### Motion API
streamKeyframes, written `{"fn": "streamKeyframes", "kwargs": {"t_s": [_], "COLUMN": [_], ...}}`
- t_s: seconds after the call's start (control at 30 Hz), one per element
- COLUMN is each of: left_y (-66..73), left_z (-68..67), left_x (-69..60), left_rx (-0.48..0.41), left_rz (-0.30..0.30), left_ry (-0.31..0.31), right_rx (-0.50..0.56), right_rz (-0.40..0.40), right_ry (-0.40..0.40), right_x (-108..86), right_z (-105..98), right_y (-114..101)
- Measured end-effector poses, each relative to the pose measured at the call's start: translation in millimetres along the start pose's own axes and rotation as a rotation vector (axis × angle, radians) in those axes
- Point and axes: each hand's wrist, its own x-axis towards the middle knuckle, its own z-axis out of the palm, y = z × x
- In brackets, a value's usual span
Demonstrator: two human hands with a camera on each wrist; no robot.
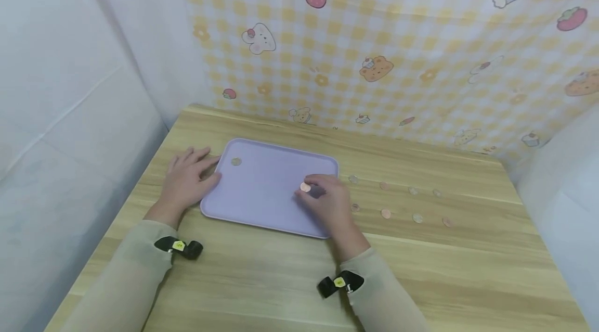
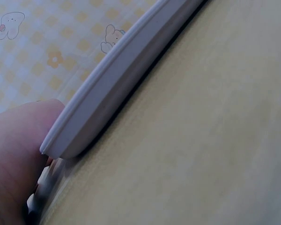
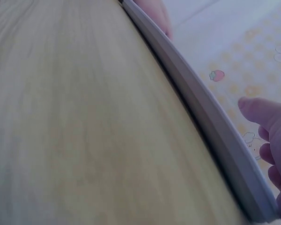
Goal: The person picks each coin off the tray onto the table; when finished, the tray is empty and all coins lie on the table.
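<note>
Over the right half of a lilac tray point(image 1: 262, 186), my right hand point(image 1: 327, 202) pinches a copper-coloured coin point(image 1: 305, 187) between thumb and fingertips. A second, duller coin point(image 1: 236, 162) lies in the tray near its far left corner. My left hand point(image 1: 184, 181) rests at the tray's left side, fingers spread on the table and thumb against the rim. In the left wrist view, that thumb point(image 2: 42, 115) touches the tray's edge point(image 2: 98, 93). The right wrist view shows the right hand point(image 3: 274, 136) above the tray's side point(image 3: 201, 103), but the pinched coin is hidden there.
Right of the tray, several coins lie in two rows on the wooden table point(image 1: 468, 259), among them a copper one point(image 1: 386, 214) and a silvery one point(image 1: 417, 218). A checked cloth point(image 1: 398, 35) hangs behind the table; white sheets point(image 1: 70, 87) hang at both sides.
</note>
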Motion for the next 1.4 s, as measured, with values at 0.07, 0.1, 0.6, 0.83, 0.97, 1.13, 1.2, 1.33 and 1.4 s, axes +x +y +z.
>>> {"fn": "streamKeyframes", "kwargs": {"t_s": [0.07,0.1,0.6,0.83,0.97,1.13,1.2,1.33,1.4], "left_y": [-0.1,-0.3,-0.8,-1.0,-0.7,-0.8,-0.7,-0.8,-0.8], "left_z": [0.6,1.1,-0.1,-0.4,-1.0,-0.8,-0.1,-0.7,-0.7], "left_x": [0.3,0.6,2.2,2.2,1.8,0.9,0.9,2.1,2.3], "left_rx": [0.0,0.001,0.003,0.007,0.003,0.003,0.005,0.007,0.005], "left_rz": [0.002,0.004,0.01,0.013,0.017,0.017,0.017,0.018,0.017], "left_ry": [0.003,0.005,-0.002,-0.002,0.0,-0.003,-0.005,-0.008,-0.008], "right_rx": [-0.009,-0.011,-0.034,-0.074,-0.081,-0.138,-0.163,-0.176,-0.171], "right_rz": [-0.01,-0.011,0.029,0.058,0.098,0.15,0.159,0.183,0.207], "right_ry": [0.006,0.011,0.056,0.065,0.077,0.063,0.057,0.062,0.065], "right_x": [-0.5,-0.9,-11.6,-20.1,-25.5,-31.5,-34.4,-41.0,-43.9], "right_z": [-3,-4,-40,-64,-78,-97,-105,-119,-127], "right_y": [3,4,39,59,71,84,89,100,105]}}
